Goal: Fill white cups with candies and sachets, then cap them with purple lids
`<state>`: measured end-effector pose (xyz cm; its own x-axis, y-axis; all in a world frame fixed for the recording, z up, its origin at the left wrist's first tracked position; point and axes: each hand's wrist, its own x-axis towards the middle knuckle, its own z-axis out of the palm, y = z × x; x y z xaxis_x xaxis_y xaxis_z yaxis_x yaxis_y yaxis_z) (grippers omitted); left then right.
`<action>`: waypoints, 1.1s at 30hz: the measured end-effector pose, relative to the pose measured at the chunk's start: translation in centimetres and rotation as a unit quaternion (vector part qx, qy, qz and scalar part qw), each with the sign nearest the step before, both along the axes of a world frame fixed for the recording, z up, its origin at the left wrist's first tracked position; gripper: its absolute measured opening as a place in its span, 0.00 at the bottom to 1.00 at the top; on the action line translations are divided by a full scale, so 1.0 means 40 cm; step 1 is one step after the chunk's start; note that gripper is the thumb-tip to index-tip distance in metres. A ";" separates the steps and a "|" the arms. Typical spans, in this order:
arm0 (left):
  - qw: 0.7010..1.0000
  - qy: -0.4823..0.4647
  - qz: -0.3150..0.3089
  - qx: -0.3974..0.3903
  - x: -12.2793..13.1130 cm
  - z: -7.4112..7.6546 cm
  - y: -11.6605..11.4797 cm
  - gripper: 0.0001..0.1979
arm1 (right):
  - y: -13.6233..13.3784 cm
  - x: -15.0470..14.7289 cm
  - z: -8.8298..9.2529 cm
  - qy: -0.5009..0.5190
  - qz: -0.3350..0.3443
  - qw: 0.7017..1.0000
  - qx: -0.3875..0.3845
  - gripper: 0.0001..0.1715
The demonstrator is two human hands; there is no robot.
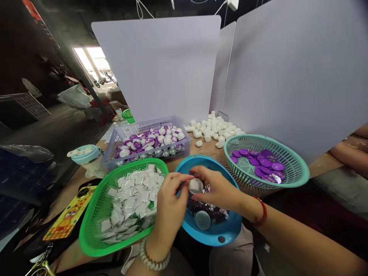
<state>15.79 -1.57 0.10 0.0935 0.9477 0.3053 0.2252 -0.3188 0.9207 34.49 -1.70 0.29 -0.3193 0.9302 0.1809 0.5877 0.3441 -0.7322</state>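
Observation:
Over the blue basin (185, 226), my right hand (217, 188) grips a small round cup (196, 186) between thumb and fingers. Something white sits in the cup. My left hand (172, 197) is closed, its fingertips at the cup's left edge; what they pinch, if anything, is hidden. Below lie shiny dark purple pieces (208, 209) and a translucent round cup or lid (202, 220). Beside my left hand, a green basket (86, 232) holds many small white packets (130, 191).
A clear lilac crate (184, 147) holds purple-and-white capsules (149, 142). White caps (214, 128) lie piled behind. At right, a teal basket (299, 168) holds purple discs (264, 163). A yellow phone case (70, 214) and a lidded cup (89, 157) are at left. White panels (161, 69) stand behind.

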 end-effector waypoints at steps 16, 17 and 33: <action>0.953 -0.095 -0.081 -0.274 -0.009 -0.012 -0.008 0.22 | -0.031 0.056 -0.026 -0.190 -0.068 0.979 -0.006 0.31; 0.960 -0.073 -0.076 -0.260 -0.019 -0.013 -0.007 0.21 | -0.028 0.059 -0.036 -0.235 -0.043 0.970 -0.043 0.27; 0.948 -0.091 -0.107 -0.286 -0.004 0.003 -0.036 0.23 | -0.093 0.009 -0.003 0.056 -0.055 0.992 0.094 0.08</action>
<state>15.62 -3.03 0.22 0.2969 0.9283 -0.2239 0.0325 0.2245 0.9739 34.86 -5.42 0.17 -0.1862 0.9047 0.3833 0.5473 0.4195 -0.7242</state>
